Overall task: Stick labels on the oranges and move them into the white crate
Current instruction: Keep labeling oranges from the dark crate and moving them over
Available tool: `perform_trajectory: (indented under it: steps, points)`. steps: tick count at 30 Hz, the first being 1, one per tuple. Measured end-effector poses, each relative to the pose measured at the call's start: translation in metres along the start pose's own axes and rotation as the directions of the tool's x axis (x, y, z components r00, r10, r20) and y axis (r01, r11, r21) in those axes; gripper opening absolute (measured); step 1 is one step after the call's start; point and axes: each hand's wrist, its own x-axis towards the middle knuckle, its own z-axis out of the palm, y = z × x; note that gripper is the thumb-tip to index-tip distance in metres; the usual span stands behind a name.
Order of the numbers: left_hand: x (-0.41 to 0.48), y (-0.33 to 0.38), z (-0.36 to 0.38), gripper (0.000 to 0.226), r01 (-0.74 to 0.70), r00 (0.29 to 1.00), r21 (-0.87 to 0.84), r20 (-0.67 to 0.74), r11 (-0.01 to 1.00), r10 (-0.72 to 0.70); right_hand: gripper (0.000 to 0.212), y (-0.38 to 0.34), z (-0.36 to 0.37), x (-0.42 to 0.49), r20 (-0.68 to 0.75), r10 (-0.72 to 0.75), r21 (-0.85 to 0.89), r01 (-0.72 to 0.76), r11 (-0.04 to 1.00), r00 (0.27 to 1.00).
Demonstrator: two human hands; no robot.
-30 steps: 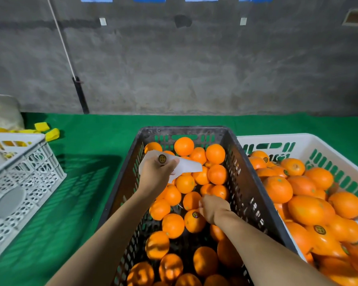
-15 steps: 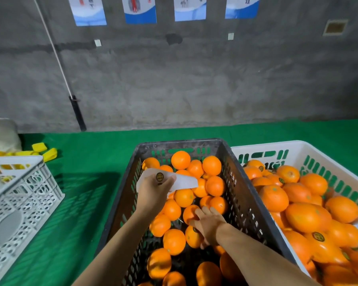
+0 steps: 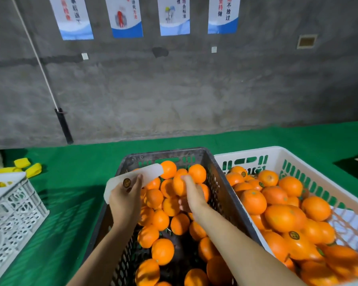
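A dark grey crate point(image 3: 219, 182) in the middle holds several unlabelled oranges point(image 3: 161, 219). My left hand point(image 3: 125, 200) hovers over its left side and grips a white label backing strip point(image 3: 151, 171) that carries one round dark sticker point(image 3: 127, 182). My right hand point(image 3: 192, 195) reaches into the far part of the crate, fingers laid over an orange point(image 3: 179, 183). To the right stands the white crate point(image 3: 310, 168) with green slots, piled with oranges point(image 3: 283, 217), some bearing dark round labels point(image 3: 293, 235).
An empty white lattice crate point(image 3: 12, 205) stands at the left on the green mat point(image 3: 74, 162). Yellow pieces point(image 3: 28, 167) lie behind it. A grey concrete wall with posters point(image 3: 124, 17) rises at the back, with a rope and dark post point(image 3: 63, 124) at its left.
The view has tilted upward. My right hand has moved from the crate's middle toward its far end and now lies on an orange there. My left hand still holds the strip.
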Motion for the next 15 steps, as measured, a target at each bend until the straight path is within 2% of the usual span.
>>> perform_trajectory:
  steps: [2, 5, 8, 11, 13, 15]
  points:
    - [0.0, -0.001, 0.0, 0.026, -0.003, 1.0, 0.002, 0.013, 1.0, 0.003, 0.071, -0.022, -0.004, -0.002, -0.06, 0.039, 0.332, -0.016, 0.943, 0.997]
    - [-0.003, -0.002, 0.001, 0.039, -0.018, 0.999, 0.045, 0.042, 0.999, 0.017, 0.078, -0.038, -0.023, -0.005, -0.174, -0.042, 0.631, 0.144, 0.763, 0.984]
    - [-0.007, 0.002, 0.002, 0.054, -0.034, 0.997, 0.09, 0.073, 0.995, 0.028, 0.089, -0.045, -0.042, -0.006, -0.269, -0.086, 0.736, 0.262, 0.624, 0.959]
    - [-0.01, 0.001, 0.004, 0.054, -0.051, 0.991, 0.101, 0.126, 0.994, 0.039, 0.084, -0.044, -0.047, -0.009, -0.308, -0.088, 0.797, 0.307, 0.519, 0.947]
    - [-0.011, -0.001, 0.006, 0.053, -0.087, 0.984, 0.106, 0.165, 0.991, 0.069, 0.073, -0.044, -0.045, -0.011, -0.369, -0.107, 0.769, 0.368, 0.522, 0.923]
    - [-0.011, -0.003, 0.008, 0.054, -0.107, 0.974, 0.106, 0.212, 0.989, 0.083, 0.065, -0.044, -0.041, -0.011, -0.429, -0.146, 0.689, 0.427, 0.586, 0.892]
